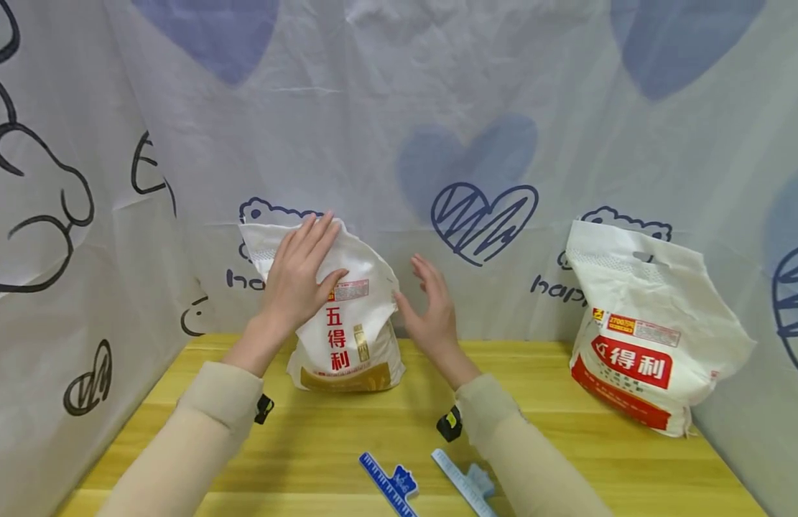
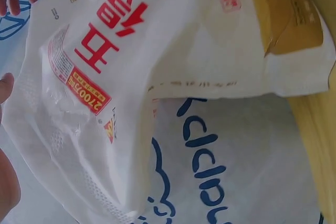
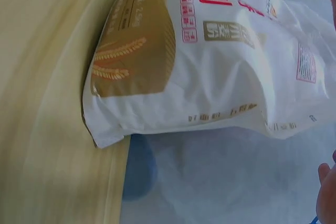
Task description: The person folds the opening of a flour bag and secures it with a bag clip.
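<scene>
A white flour bag (image 1: 376, 337) with red lettering and a gold lower band stands on the wooden table, its top slumped over to the left. My left hand (image 1: 297, 276) lies over the upper front of that bag, fingers extended and thumb spread. At the bag's right edge is my right hand (image 1: 431, 316), fingers fairly straight and thumb close beside the edge. In the left wrist view the bag's creased upper part (image 2: 79, 124) shows close up. From the right wrist, the gold band with wheat ears (image 3: 134, 51) is seen near the table.
A second flour bag (image 1: 644, 359), with red panels and a handle hole, stands at the table's right. A dark blue clip (image 1: 387, 485) and a light blue clip (image 1: 466, 482) lie at the near edge. Printed cloth (image 1: 347, 143) hangs behind the table (image 1: 334, 431).
</scene>
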`<state>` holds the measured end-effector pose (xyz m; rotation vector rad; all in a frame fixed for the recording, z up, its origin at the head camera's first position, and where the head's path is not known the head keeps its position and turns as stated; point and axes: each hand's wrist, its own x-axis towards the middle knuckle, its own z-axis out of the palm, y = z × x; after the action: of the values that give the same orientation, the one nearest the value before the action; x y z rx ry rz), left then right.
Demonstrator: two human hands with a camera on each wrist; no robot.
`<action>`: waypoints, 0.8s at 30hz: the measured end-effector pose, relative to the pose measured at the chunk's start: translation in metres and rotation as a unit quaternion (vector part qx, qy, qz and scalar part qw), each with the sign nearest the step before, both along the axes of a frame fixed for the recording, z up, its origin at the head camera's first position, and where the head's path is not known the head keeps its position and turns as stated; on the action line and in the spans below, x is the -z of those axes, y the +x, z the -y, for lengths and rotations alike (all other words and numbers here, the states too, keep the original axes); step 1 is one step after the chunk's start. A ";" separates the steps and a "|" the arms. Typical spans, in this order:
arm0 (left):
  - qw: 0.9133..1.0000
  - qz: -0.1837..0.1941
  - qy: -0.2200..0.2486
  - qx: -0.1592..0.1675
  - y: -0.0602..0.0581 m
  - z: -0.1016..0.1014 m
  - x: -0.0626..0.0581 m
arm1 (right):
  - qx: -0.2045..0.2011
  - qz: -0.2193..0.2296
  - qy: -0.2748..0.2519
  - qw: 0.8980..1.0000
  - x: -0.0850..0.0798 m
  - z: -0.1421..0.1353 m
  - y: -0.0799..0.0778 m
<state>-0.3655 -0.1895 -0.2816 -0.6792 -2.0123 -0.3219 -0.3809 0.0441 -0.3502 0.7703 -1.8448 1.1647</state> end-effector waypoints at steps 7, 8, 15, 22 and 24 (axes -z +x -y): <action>0.998 -0.001 -0.062 -0.011 -0.014 -0.004 -0.018 | -0.004 0.027 0.035 0.999 -0.005 0.000 -0.012; 0.997 0.000 -0.071 -0.014 -0.016 -0.004 -0.020 | -0.009 0.032 0.042 0.999 -0.006 0.000 -0.014; 0.993 0.025 -0.109 -0.038 -0.025 -0.006 -0.028 | -0.028 0.057 0.102 0.993 -0.008 0.002 -0.023; 0.990 0.057 -0.116 -0.056 -0.032 -0.007 -0.023 | -0.021 0.069 0.144 0.987 -0.008 0.007 -0.024; 0.990 0.056 -0.114 -0.055 -0.033 -0.008 -0.021 | -0.017 0.073 0.150 0.986 -0.008 0.008 -0.024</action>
<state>-0.3983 -0.1816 -0.2608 -0.7013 -2.2070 -0.0659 -0.4051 0.0363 -0.3427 0.9065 -2.1683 0.9981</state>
